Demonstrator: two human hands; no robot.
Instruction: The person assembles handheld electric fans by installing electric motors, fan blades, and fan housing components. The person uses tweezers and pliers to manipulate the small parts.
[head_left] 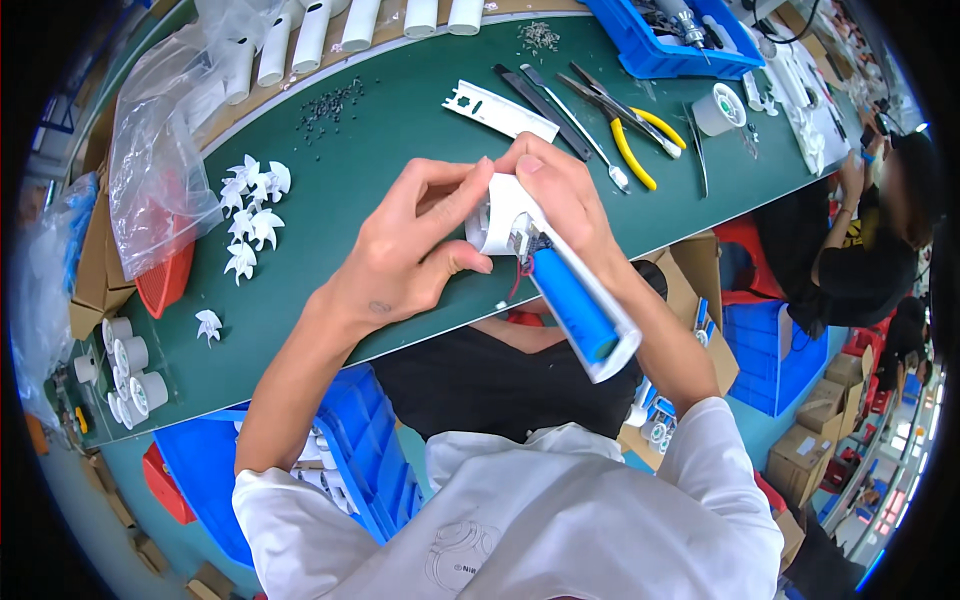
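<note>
Both my hands are closed on a white plastic fan housing (610,325) over the table's near edge. Its long handle half lies open toward me, with a blue cylindrical battery (572,305) in it and thin red wires near the round head. My left hand (400,245) grips the round head (497,215) from the left, thumb and fingers at its rim. My right hand (565,195) wraps the far end and right side, thumb pressed on top. Beyond them lies a loose white handle cover (500,110). What my right fingers touch underneath is hidden.
Yellow-handled pliers (630,130), tweezers (697,150) and a blue parts bin (675,45) lie to the right. White fan blades (250,205), dark screws (330,108) and a plastic bag (155,150) are left. White tubes (360,25) line the back; a co-worker (870,220) sits right.
</note>
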